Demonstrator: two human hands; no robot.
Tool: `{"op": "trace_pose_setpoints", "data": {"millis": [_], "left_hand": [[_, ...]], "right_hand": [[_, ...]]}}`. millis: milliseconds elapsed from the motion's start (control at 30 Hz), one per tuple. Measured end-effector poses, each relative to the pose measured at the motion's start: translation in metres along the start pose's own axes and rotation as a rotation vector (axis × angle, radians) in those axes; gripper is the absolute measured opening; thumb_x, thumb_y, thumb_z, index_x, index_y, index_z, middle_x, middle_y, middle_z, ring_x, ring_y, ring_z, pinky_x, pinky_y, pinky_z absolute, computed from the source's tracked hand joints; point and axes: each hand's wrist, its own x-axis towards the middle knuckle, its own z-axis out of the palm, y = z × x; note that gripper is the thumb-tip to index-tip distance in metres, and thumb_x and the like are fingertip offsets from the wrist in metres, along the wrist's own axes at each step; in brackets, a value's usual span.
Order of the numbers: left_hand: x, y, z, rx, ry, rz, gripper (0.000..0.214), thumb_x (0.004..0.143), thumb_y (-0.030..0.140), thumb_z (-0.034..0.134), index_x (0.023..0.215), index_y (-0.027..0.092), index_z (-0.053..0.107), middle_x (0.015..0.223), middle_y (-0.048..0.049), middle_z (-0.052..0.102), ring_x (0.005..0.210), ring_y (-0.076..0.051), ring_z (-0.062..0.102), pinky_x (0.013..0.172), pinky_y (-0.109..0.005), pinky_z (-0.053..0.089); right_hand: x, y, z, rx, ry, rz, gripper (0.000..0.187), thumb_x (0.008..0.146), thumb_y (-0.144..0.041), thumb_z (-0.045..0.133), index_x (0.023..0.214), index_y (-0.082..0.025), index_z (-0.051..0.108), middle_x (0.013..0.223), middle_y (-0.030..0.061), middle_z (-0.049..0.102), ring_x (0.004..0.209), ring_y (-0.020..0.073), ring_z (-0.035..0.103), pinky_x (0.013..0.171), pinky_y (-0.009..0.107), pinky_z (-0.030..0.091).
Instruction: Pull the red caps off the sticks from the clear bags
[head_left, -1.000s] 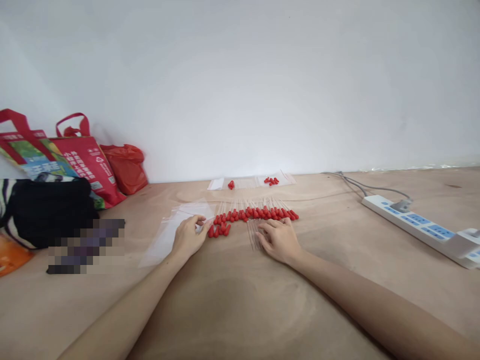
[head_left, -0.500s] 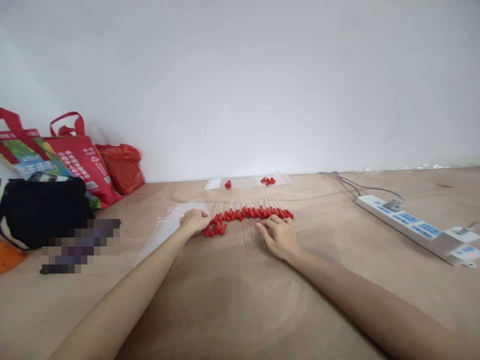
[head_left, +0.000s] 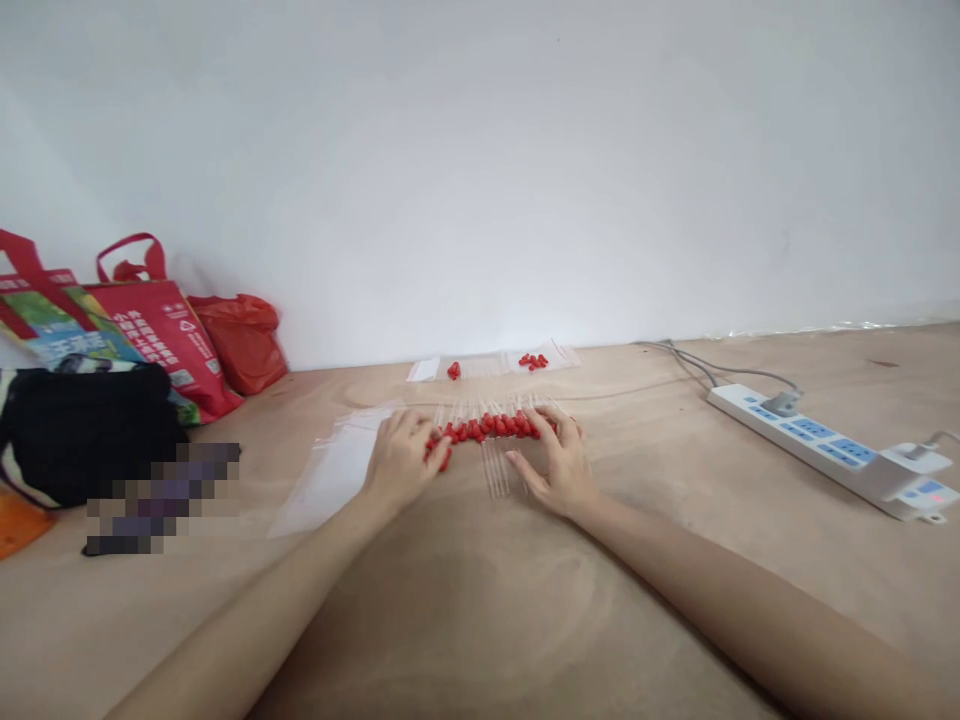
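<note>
A row of droppers with red rubber bulbs point(head_left: 499, 425) and thin clear tubes lies across the middle of the table; most tubes point away from me, while several clear tubes point(head_left: 495, 470) point toward me. Over the left end of the row is my left hand point(head_left: 401, 455), its fingers apart and touching or covering some bulbs. My right hand point(head_left: 559, 465) rests at the right end, thumb spread away from the fingers, which reach over the bulbs there. What lies under both sets of fingertips is partly hidden. Clear plastic zip bags point(head_left: 334, 470) lie flat beside my left hand.
A bag of red-bulbed droppers point(head_left: 491, 366) lies near the wall. A white power strip point(head_left: 802, 435) with grey cables stands at right. Red shopping bags point(head_left: 161, 335), a red plastic bag point(head_left: 240, 345) and a black cloth item point(head_left: 86, 430) are at left.
My left hand has shifted right over the row's left end, its fingers opening out and covering bulbs seen before. My right hand's fingers have spread and reached forward over the right end.
</note>
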Motion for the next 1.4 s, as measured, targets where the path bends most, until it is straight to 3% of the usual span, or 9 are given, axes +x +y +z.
{"op": "trace_pose_setpoints", "data": {"millis": [100, 200, 367, 567, 800, 1100, 1400], "left_hand": [[-0.016, 0.021, 0.004, 0.007, 0.108, 0.316, 0.017, 0.081, 0.025, 0.047, 0.072, 0.018, 0.060, 0.081, -0.0044, 0.062, 0.080, -0.019, 0.053, 0.074, -0.032, 0.039], [-0.024, 0.029, 0.011, 0.024, 0.200, 0.442, 0.013, 0.080, 0.021, 0.049, 0.072, 0.017, 0.060, 0.079, -0.0036, 0.063, 0.081, -0.018, 0.053, 0.077, -0.032, 0.038], [-0.026, 0.029, 0.018, -0.006, 0.275, 0.444, 0.011, 0.079, 0.020, 0.052, 0.071, 0.017, 0.059, 0.078, -0.0024, 0.063, 0.079, -0.017, 0.054, 0.077, -0.033, 0.039], [-0.027, 0.029, 0.017, -0.020, 0.278, 0.445, 0.009, 0.077, 0.021, 0.054, 0.072, 0.016, 0.060, 0.079, -0.0031, 0.064, 0.080, -0.019, 0.054, 0.079, -0.035, 0.040], [-0.027, 0.034, 0.017, -0.120, 0.179, 0.402, 0.028, 0.082, 0.031, 0.048, 0.104, 0.017, 0.058, 0.108, -0.0066, 0.061, 0.102, -0.022, 0.051, 0.089, -0.039, 0.036], [-0.029, 0.030, 0.023, -0.173, 0.133, 0.422, 0.019, 0.085, 0.026, 0.045, 0.078, 0.019, 0.062, 0.106, -0.0002, 0.063, 0.104, -0.019, 0.052, 0.098, -0.043, 0.027], [-0.031, 0.025, 0.013, -0.179, 0.118, 0.424, 0.020, 0.086, 0.020, 0.043, 0.077, 0.020, 0.060, 0.088, 0.0012, 0.067, 0.098, -0.017, 0.055, 0.093, -0.041, 0.029]], "right_hand": [[-0.001, -0.004, -0.005, -0.037, -0.052, -0.189, 0.050, 0.078, -0.046, 0.048, 0.121, -0.022, 0.045, 0.124, 0.0123, 0.043, 0.111, 0.0236, 0.041, 0.092, 0.041, 0.025], [-0.001, -0.007, -0.006, -0.041, -0.123, -0.339, 0.036, 0.079, -0.046, 0.048, 0.111, -0.029, 0.053, 0.125, 0.0071, 0.045, 0.111, 0.0213, 0.041, 0.097, 0.044, 0.017], [0.001, -0.007, 0.000, -0.037, -0.132, -0.396, 0.019, 0.082, -0.037, 0.048, 0.093, -0.029, 0.061, 0.112, 0.0029, 0.056, 0.104, 0.0177, 0.046, 0.098, 0.045, 0.011], [-0.001, -0.004, 0.004, -0.046, -0.143, -0.380, 0.015, 0.082, -0.031, 0.049, 0.083, -0.025, 0.063, 0.101, 0.0026, 0.060, 0.097, 0.0170, 0.048, 0.098, 0.045, 0.011], [-0.002, -0.008, 0.004, -0.027, -0.072, -0.474, 0.014, 0.081, -0.024, 0.048, 0.085, -0.023, 0.061, 0.095, 0.0011, 0.062, 0.094, 0.0148, 0.050, 0.098, 0.044, 0.014], [-0.003, -0.009, 0.000, -0.078, -0.040, -0.553, 0.014, 0.081, -0.023, 0.048, 0.075, -0.021, 0.061, 0.093, -0.0018, 0.064, 0.091, 0.0147, 0.050, 0.099, 0.044, 0.015], [-0.004, -0.002, -0.004, -0.086, -0.017, -0.555, 0.014, 0.080, -0.022, 0.050, 0.073, -0.022, 0.062, 0.090, -0.0035, 0.065, 0.087, 0.0151, 0.050, 0.095, 0.042, 0.019]]}}
